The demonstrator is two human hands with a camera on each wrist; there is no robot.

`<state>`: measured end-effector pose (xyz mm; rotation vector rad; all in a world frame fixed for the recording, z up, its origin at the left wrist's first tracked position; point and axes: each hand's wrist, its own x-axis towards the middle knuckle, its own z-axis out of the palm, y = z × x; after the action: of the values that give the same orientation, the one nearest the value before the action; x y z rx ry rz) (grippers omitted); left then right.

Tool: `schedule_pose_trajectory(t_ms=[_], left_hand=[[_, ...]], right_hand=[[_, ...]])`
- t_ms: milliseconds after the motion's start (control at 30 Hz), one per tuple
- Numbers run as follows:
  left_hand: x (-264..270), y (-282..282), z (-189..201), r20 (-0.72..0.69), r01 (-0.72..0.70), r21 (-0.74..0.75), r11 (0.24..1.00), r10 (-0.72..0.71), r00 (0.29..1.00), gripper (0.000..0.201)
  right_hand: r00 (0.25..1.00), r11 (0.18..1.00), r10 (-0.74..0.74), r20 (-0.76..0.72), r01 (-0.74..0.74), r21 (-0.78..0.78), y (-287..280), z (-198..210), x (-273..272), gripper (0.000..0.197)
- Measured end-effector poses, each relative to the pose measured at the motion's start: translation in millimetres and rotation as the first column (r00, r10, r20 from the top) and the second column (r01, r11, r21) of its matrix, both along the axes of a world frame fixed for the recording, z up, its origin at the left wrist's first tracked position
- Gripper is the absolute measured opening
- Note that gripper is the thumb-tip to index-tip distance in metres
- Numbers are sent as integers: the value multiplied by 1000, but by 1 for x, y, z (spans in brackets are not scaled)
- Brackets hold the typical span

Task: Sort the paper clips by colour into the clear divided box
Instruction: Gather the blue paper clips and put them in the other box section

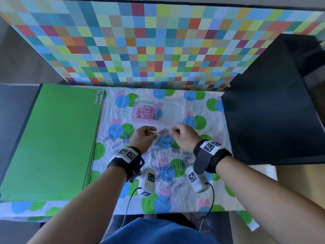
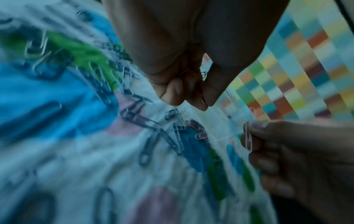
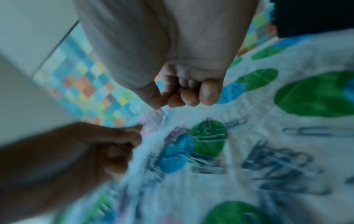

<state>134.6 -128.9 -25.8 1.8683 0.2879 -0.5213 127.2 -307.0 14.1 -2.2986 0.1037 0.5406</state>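
The clear divided box [image 1: 173,110] stands on the dotted cloth behind my hands. Its left compartment holds a heap of pink paper clips [image 1: 145,112]; the right compartment looks bare. Several silver-grey clips [image 1: 165,171] lie scattered over the cloth, and a few pink clips [image 1: 164,132] lie between my hands. My left hand [image 1: 153,133] hovers over the cloth with its fingers curled, pinching a pale clip [image 1: 155,132]; a clip [image 2: 204,75] also shows inside its fist. My right hand [image 1: 174,133] has curled fingers too and pinches a pink clip [image 2: 249,139].
A stack of green folders [image 1: 58,138] labelled "Permits" lies at the left. A large black box [image 1: 274,111] stands at the right. A chequered panel [image 1: 158,41] rises behind. Two white marker blocks [image 1: 147,180] with cables lie near the front edge.
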Motion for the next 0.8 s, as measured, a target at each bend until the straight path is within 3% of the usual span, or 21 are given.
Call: schedule_pose_trajectory(t_ms=[33,100,200,267,333,467,500,533,567,600,667,733,800], left_hand=[[-2,-2,0,-97,-108,-165,980,93,991,23],[-5,-10,6,-286,-301,-430,851,188,940,28],[-7,-21,19,-405,-404,-589,700,176,897,26],[-6,-26,22,-457,-458,-607,649,186,870,30],[-4,-28,19,-499,-500,-575,648,206,842,37],[5,-19,12,-586,-650,-429,627,354,729,35],[9,-16,10,-535,-618,-374,691,384,753,33],[11,-14,9,-421,-516,-272,813,382,823,32],[13,-13,8,-270,-347,-100,932,310,912,31],[13,-14,7,-118,-163,120,979,177,977,30],[12,-16,8,45,83,436,896,-114,992,24],[9,-18,6,65,229,572,787,-322,944,24],[7,-19,5,53,286,657,698,-421,906,28]], right_hand=[[998,995,-51,-28,53,83,1,5,0,19],[991,972,-116,-69,127,199,5,13,0,17],[980,940,-178,-89,196,279,15,12,0,22],[974,932,-204,-103,225,285,25,8,0,21],[963,920,-250,-96,267,288,28,6,0,17],[946,950,-307,104,298,92,14,-2,1,13],[962,969,-245,119,246,5,10,-4,0,11],[982,984,-147,118,157,-84,8,-7,-3,12],[993,984,-28,113,47,-171,7,-8,-5,16],[991,967,86,105,-58,-248,8,-10,-7,20],[964,917,242,106,-192,-350,10,-11,-7,27],[938,879,323,126,-248,-406,13,-12,-3,30],[916,853,372,150,-274,-444,16,-13,-1,28]])
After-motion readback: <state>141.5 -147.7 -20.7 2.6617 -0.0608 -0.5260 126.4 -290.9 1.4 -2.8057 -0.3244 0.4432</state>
